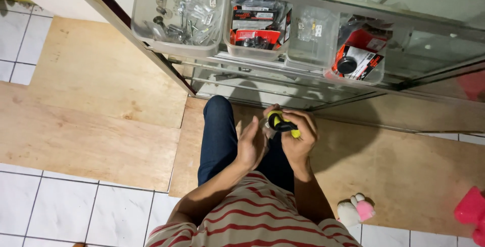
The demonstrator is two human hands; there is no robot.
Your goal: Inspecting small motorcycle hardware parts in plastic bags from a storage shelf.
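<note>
Striped shirt (pixel 252 216) fills bottom centre, cut off by frame edge; jeans leg (pixel 218 136) runs up from it toward a glass cabinet (pixel 353 82). Right hand (pixel 298 133) is curled around a yellow-and-black tool (pixel 281 121), fingers wrapped over it so most of its shape is hidden; kind of tool hard to tell. Left hand (pixel 251 143) is open, palm turned toward the tool, fingers near or touching a small clear item just left of it, too blurred to make out; no firm grip seen. Tool sits between both hands, above the knee, in front of the cabinet's lower edge. Cabinet shelf carries clear bins: one with metal fittings (pixel 189 17), one with red-black packs (pixel 257 27), one near empty (pixel 314 34), one with a red pack and black disc (pixel 356 57); contents dimmed by glass reflections. Plywood sheets (pixel 96 105) lie over white tiles (pixel 65 211). Small white-pink plush (pixel 356 210) lies on the plywood right of the person; pink object (pixel 472 211) is cut off at right edge
</note>
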